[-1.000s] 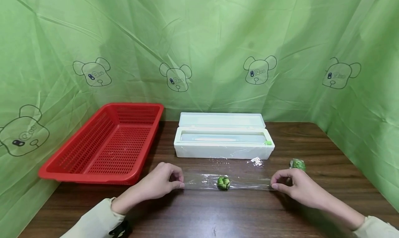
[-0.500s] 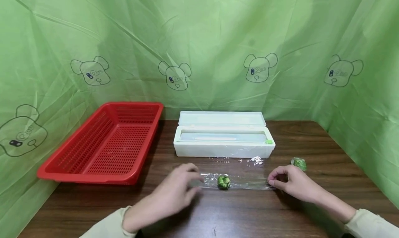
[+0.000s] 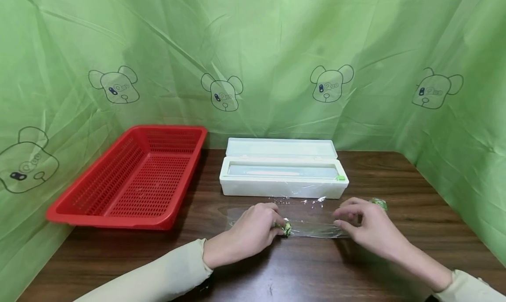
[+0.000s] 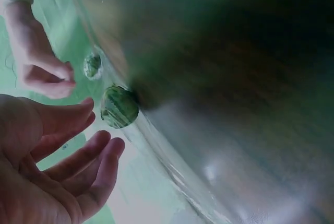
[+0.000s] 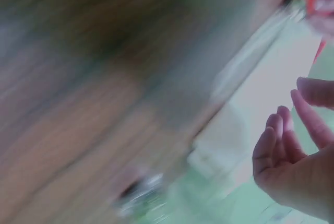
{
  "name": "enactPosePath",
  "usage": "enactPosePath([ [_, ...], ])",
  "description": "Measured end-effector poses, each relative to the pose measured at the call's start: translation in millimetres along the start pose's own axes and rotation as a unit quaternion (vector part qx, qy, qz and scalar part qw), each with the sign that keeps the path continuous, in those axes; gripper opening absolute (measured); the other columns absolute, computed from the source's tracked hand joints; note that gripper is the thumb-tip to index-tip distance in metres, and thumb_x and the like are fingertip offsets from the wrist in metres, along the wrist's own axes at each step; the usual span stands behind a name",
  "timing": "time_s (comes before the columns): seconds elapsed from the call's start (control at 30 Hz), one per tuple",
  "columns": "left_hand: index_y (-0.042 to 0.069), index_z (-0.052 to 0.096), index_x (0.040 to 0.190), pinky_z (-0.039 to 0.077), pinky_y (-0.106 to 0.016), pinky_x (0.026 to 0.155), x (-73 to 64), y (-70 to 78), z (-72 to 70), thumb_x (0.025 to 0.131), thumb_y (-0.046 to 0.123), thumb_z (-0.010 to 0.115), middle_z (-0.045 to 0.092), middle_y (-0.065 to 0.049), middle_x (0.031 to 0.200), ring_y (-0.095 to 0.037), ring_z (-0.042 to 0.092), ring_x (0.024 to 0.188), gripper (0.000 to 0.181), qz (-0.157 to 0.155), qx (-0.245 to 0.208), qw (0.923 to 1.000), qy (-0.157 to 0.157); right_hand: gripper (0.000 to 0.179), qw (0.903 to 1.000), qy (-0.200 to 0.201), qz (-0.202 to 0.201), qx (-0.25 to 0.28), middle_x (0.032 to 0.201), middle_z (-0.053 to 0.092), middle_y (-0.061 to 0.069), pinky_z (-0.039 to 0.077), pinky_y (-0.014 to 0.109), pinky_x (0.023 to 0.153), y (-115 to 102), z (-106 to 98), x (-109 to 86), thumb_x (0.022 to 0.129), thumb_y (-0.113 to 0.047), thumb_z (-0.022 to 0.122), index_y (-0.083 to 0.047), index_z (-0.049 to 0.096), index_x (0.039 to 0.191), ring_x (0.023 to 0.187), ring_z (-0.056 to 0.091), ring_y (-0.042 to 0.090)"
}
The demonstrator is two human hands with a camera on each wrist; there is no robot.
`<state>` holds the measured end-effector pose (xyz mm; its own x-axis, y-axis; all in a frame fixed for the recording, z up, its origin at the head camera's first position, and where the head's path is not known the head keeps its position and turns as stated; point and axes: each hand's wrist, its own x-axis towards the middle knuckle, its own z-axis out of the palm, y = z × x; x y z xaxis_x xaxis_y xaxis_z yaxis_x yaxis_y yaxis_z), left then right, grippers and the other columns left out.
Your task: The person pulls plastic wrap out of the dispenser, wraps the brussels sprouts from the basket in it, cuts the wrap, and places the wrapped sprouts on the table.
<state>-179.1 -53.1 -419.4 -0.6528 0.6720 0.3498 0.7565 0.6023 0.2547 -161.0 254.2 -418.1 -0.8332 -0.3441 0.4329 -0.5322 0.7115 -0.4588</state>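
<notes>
A Brussels sprout, round and green with pale veins, sits in a folded strip of clear cling film. My left hand reaches over its left side, fingertips overlapping it in the head view. In the left wrist view the loosely bent fingers and thumb stand a little short of the sprout. My right hand hovers by the film's right end; thumb and index are apart there, with nothing seen between them. The right wrist view is blurred. Another sprout, wrapped in film, lies partly hidden behind that hand.
A white cling film dispenser, lid raised, stands behind the film, with a green slider at its right. On the left is a red perforated basket. A green curtain surrounds the wooden table.
My left hand has left the film's left end and moved right to the sprout. The right hand has shifted slightly, from pinching the film's right end to fingers parted above it.
</notes>
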Motion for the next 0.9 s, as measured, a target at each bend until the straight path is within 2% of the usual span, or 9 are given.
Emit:
enactPosePath([
  [0.17,0.013,0.086,0.091,0.055,-0.019,0.077,6.5,-7.1,3.8,0.087,0.005,0.086,0.073,0.007,0.090,-0.004,0.067,0.083,0.009,-0.015,-0.020,0.9997,-0.002,0.019,0.9957,-0.042,-0.076,0.031,0.100,0.071,-0.012,0.059,0.031,0.073,-31.0,22.7,8.9,0.083,-0.005,0.088,-0.018,0.083,0.096,0.089,0.067,0.008],
  [0.27,0.011,0.085,0.089,0.055,-0.017,0.076,10.7,-11.6,4.9,0.087,0.003,0.085,0.074,0.005,0.087,-0.003,0.067,0.081,0.008,-0.023,-0.043,0.9988,-0.001,0.017,0.9922,-0.067,-0.099,0.034,0.100,0.071,-0.008,0.059,0.033,0.076,-39.7,37.0,15.0,0.084,-0.007,0.088,-0.015,0.084,0.099,0.090,0.068,0.011],
  [0.37,0.009,0.085,0.088,0.053,-0.014,0.074,15.5,-16.2,4.9,0.087,0.002,0.085,0.076,0.004,0.086,-0.001,0.067,0.081,0.008,-0.033,-0.071,0.9969,-0.005,0.020,0.9904,-0.070,-0.116,0.025,0.098,0.071,-0.008,0.059,0.031,0.075,-41.7,49.0,21.9,0.083,-0.006,0.089,-0.014,0.085,0.100,0.089,0.067,0.009],
  [0.53,0.009,0.085,0.087,0.052,-0.014,0.069,22.7,-22.5,2.4,0.087,0.003,0.085,0.078,0.004,0.086,0.001,0.064,0.076,0.006,-0.051,-0.104,0.9929,-0.027,0.023,0.9894,-0.053,-0.135,-0.010,0.100,0.072,-0.005,0.059,0.034,0.079,-41.8,62.6,30.3,0.080,-0.007,0.091,-0.014,0.085,0.100,0.091,0.068,0.011],
  [0.67,0.009,0.085,0.086,0.050,-0.016,0.065,27.2,-26.0,0.5,0.088,0.004,0.085,0.078,0.004,0.085,0.002,0.059,0.069,0.006,-0.070,-0.126,0.9884,-0.047,0.024,0.9898,-0.043,-0.133,-0.029,0.100,0.075,-0.002,0.059,0.037,0.080,-42.5,70.9,35.1,0.079,-0.010,0.093,-0.014,0.085,0.102,0.092,0.070,0.015],
  [0.83,0.011,0.084,0.084,0.050,-0.018,0.065,30.5,-27.9,-0.7,0.088,0.004,0.084,0.078,0.006,0.084,0.001,0.059,0.068,0.008,-0.079,-0.137,0.9857,-0.059,0.022,0.9906,-0.040,-0.129,-0.024,0.097,0.076,-0.003,0.058,0.037,0.080,-41.0,76.9,39.9,0.080,-0.011,0.092,-0.014,0.085,0.100,0.092,0.070,0.014],
  [0.9,0.009,0.084,0.089,0.051,-0.019,0.068,29.9,-26.6,-2.8,0.089,0.003,0.082,0.079,0.003,0.089,-0.001,0.062,0.073,0.007,-0.078,-0.133,0.9866,-0.054,0.021,0.9907,-0.040,-0.130,-0.012,0.097,0.077,-0.002,0.059,0.036,0.080,-39.5,77.8,42.2,0.080,-0.009,0.092,-0.013,0.085,0.100,0.092,0.070,0.014],
])
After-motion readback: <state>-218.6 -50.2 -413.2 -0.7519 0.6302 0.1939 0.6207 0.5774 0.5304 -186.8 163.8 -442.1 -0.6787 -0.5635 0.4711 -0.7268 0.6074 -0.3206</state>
